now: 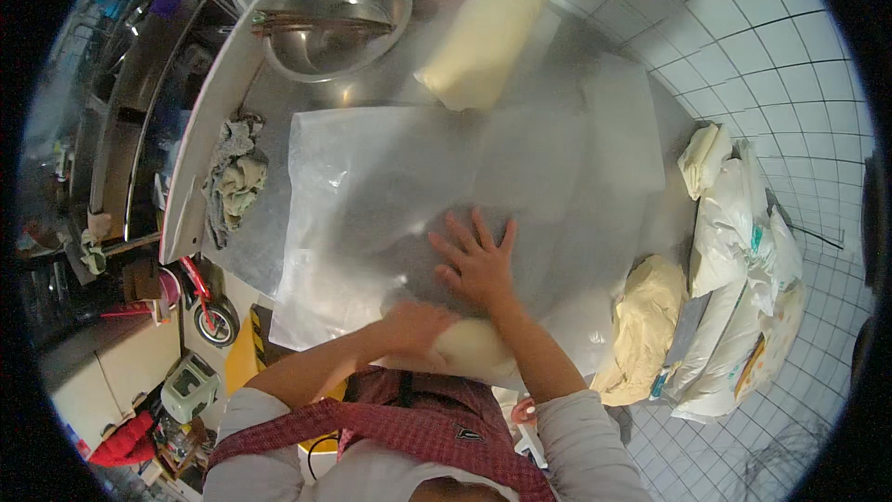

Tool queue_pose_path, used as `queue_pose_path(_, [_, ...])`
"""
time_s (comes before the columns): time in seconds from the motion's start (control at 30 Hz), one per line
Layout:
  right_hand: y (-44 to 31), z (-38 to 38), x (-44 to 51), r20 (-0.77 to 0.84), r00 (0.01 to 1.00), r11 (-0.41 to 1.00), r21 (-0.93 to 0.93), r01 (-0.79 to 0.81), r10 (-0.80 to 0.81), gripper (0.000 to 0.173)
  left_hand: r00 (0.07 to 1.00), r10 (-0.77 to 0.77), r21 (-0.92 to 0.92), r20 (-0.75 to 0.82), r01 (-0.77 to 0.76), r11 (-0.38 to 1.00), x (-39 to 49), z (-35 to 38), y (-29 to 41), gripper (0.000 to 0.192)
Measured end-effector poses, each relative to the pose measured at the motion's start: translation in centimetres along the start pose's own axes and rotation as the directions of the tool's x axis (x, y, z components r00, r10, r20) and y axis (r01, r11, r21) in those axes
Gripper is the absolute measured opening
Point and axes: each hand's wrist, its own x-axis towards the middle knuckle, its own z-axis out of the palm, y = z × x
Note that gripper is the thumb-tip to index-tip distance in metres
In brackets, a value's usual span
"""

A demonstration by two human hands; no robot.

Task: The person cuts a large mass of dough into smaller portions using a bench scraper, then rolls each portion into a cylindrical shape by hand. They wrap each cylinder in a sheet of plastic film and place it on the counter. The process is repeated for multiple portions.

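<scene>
My right hand [477, 258] lies palm down on a clear plastic sheet [313, 174], fingers spread, holding nothing. The sheet covers much of a grey metal worktop [261, 97]. Blurred by motion, my left hand [421, 328] is over a pale, smooth roll, apparently dough [477, 345], at the front edge. I cannot tell whether its fingers grip the roll. My right forearm crosses the roll's right part. A thick pale-yellow log [488, 35], seemingly wrapped in plastic, rests at the back of the worktop.
A steel bowl [334, 49] with chopsticks [327, 24] across it stands at back left. Crumpled cloths [237, 185] lie at left. On the right are a yellowish dough-like mass [644, 328] and white plastic sacks [725, 237] against the tiled wall [739, 35].
</scene>
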Motion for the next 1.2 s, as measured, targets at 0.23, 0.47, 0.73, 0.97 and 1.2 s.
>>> queue_pose_path(0.23, [0.4,-0.7,0.5,-0.037,0.999,0.997,-0.077,-0.013,0.010,0.058,0.992,-0.049,-0.170,-0.116,0.028,0.985,-3.2,-1.9,0.1,0.092])
queue_pose_path(0.47, [-0.2,-0.4,0.7,-0.018,0.998,0.995,-0.079,-0.058,0.057,0.060,0.974,-0.073,-0.051,-0.213,0.064,0.997,-8.3,-0.3,-3.0,0.084])
queue_pose_path(0.73, [6.9,-3.6,-4.5,0.170,0.968,0.977,-0.140,-0.162,0.185,0.066,0.958,-0.284,0.087,0.043,0.280,0.956,-7.5,-4.3,-0.2,0.079])
queue_pose_path(0.97, [12.2,-3.2,-9.3,0.142,0.923,0.924,-0.198,-0.327,0.357,0.067,0.853,0.320,0.351,-0.412,-0.175,0.920,6.4,1.8,10.6,0.091])
queue_pose_path(1.2, [14.1,-2.8,-7.6,-0.127,0.942,0.879,-0.339,-0.335,0.310,0.060,0.996,0.087,0.058,-0.011,-0.086,0.995,8.7,-0.2,11.2,0.108])
